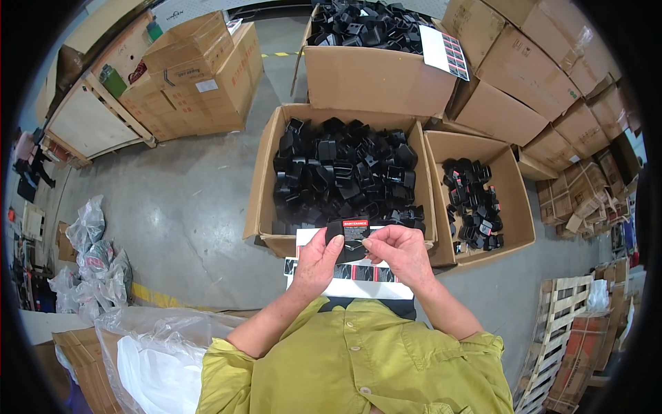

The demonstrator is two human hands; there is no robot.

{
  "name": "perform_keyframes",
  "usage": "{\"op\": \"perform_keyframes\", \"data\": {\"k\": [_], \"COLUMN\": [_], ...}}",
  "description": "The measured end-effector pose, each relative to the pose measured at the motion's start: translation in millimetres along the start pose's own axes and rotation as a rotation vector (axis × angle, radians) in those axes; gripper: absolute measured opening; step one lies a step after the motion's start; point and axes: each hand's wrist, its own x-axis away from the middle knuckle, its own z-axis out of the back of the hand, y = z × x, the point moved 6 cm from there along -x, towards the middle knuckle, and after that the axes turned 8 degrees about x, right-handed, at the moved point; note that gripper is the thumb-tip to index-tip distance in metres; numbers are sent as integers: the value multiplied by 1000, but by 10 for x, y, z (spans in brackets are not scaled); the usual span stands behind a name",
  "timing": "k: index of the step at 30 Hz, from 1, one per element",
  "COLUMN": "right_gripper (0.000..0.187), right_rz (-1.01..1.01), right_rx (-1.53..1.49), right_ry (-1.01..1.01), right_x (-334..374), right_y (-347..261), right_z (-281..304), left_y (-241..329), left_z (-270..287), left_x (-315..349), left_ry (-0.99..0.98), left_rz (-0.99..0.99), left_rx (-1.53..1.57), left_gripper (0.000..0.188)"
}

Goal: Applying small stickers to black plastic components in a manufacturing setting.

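In front of my body, my left hand [316,265] grips a black plastic part [334,230] from its left side, thumb on its face. A black label with a red header [356,233] lies against that part. The thumb and fingers of my right hand [403,257] are pinched together at the label's lower right edge. Just beneath both hands is a white sheet of stickers [345,288] with a row of black and red labels. The large open carton [256,181] directly beyond my hands holds a heap of similar black parts [345,165].
To the right, a smaller carton [514,221] contains more black parts, some with red labels. Another filled carton [376,76] stands behind, a sticker sheet [445,52] on its corner. Stacked boxes [524,76] rise at the right, near a wooden pallet [555,338]. Plastic-wrapped bundles [93,259] sit left.
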Motion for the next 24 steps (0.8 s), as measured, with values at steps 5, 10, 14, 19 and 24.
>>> {"op": "perform_keyframes", "data": {"k": [5, 10, 14, 19, 24], "right_gripper": [10, 11, 11, 12, 29], "right_rz": [0, -7, -14, 28, 305], "right_rx": [28, 30, 26, 92, 720], "right_ry": [0, 1, 7, 39, 228], "right_x": [5, 12, 12, -4, 36], "right_y": [-16, -16, -9, 27, -194], "right_z": [-5, -6, -24, -17, 7], "left_y": [-15, -4, 6, 63, 86], "left_z": [15, -5, 1, -39, -43], "left_x": [7, 18, 34, 66, 201], "left_ry": [-5, -9, -11, -1, 156], "left_rz": [-12, -12, -30, -65, -150], "left_rx": [-10, 24, -3, -41, -282], "left_gripper": [28, 28, 28, 27, 20]}}
